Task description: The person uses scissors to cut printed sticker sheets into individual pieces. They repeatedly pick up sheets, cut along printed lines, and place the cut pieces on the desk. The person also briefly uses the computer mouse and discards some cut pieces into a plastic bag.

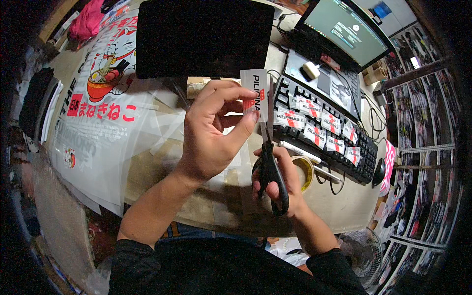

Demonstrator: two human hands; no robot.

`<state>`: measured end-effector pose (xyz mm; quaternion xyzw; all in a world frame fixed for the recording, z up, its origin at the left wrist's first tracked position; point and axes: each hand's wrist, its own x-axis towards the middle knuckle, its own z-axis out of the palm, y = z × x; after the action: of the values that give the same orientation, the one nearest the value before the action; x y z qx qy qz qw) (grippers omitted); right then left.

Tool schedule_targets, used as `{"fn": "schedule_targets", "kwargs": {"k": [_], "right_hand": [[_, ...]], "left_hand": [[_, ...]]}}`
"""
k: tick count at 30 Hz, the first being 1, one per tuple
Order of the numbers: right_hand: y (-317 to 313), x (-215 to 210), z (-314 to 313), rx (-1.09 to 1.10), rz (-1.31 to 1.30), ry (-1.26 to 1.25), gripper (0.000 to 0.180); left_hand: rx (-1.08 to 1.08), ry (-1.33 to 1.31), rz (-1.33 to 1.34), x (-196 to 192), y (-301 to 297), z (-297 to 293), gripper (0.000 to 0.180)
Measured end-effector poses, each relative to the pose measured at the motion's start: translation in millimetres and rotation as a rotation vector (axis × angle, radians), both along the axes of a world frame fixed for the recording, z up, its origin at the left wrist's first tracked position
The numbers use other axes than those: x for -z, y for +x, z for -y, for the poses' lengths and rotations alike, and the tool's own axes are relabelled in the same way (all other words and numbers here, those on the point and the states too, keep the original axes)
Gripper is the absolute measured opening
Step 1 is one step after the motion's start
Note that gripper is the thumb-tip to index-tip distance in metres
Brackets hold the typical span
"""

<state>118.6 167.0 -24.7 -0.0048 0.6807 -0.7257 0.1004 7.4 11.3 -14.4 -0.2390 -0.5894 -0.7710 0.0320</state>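
A small white printed sticker strip with a red mark [255, 93] is held up just above the centre of the view, pinched between the thumb and fingertips of the left hand [211, 132], which is closed on its left edge. At about four o'clock from it, the right hand [280, 182] is wrapped through the black plastic loops of a pair of black-handled steel scissors [269, 162], the blades being raised to the strip's lower right edge. The strip is judged to be thin, light and floppy, easily creased or skewed, so it is best gripped close beside the cut line and kept taut. At two o'clock, more cut white stickers [314, 125] are laid on a black computer keyboard [339, 157]. A roll of yellowish tape [305, 172] is seen just right of the scissors, and a large printed plastic sheet [98, 113] is spread at nine o'clock.
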Motion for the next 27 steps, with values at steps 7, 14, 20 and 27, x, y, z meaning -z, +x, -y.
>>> {"fn": "schedule_targets", "kwargs": {"k": [7,14,20,27], "right_hand": [[0.8,3.3,0.3,0.025,-0.035,0.036,0.071],[3.7,5.1,-0.6,0.019,-0.048,0.048,0.065],[2.9,2.1,4.0,0.011,-0.062,0.034,0.074],[2.5,-1.6,6.1,0.048,-0.041,0.056,0.07]], "left_hand": [[-0.022,-0.049,-0.035,0.0,3.8,-1.1,0.025],[-0.008,-0.058,0.006,-4.7,5.6,1.4,0.027],[-0.011,-0.034,-0.004,-6.4,5.2,3.0,0.027],[-0.009,-0.007,-0.021,-6.6,4.3,3.7,0.027]]}}
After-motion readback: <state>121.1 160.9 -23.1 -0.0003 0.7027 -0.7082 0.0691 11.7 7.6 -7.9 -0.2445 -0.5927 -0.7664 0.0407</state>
